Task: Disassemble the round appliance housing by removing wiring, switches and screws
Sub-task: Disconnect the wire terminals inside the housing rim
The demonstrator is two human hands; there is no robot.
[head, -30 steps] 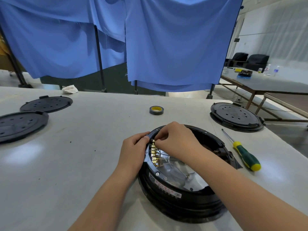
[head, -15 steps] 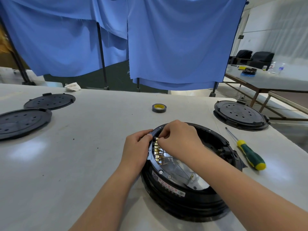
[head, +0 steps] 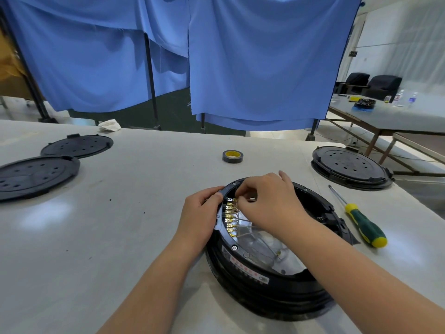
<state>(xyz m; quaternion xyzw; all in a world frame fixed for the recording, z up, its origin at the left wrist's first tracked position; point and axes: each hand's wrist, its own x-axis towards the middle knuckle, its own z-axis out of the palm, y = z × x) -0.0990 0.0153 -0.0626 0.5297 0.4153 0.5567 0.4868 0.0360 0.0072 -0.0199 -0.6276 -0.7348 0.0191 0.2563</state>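
A round black appliance housing (head: 252, 285) lies open-side up on the white table in front of me, with a shiny metal plate (head: 262, 247) inside. A row of several brass wire terminals (head: 230, 219) runs along its left inner rim. My left hand (head: 199, 215) grips the housing's left rim beside the terminals. My right hand (head: 267, 201) reaches over the housing and pinches the topmost terminal of the row with curled fingers. Thin wires (head: 250, 233) lead from the terminals across the metal plate.
A green and yellow screwdriver (head: 361, 220) lies right of the housing. A roll of black tape (head: 232, 156) sits behind it. Black round covers lie at the far right (head: 349, 167) and at the left (head: 36, 175), (head: 77, 145). Blue curtains hang behind the table.
My right hand's fingers have shifted slightly up the terminal row toward the housing's far rim. My left hand stays on the left rim.
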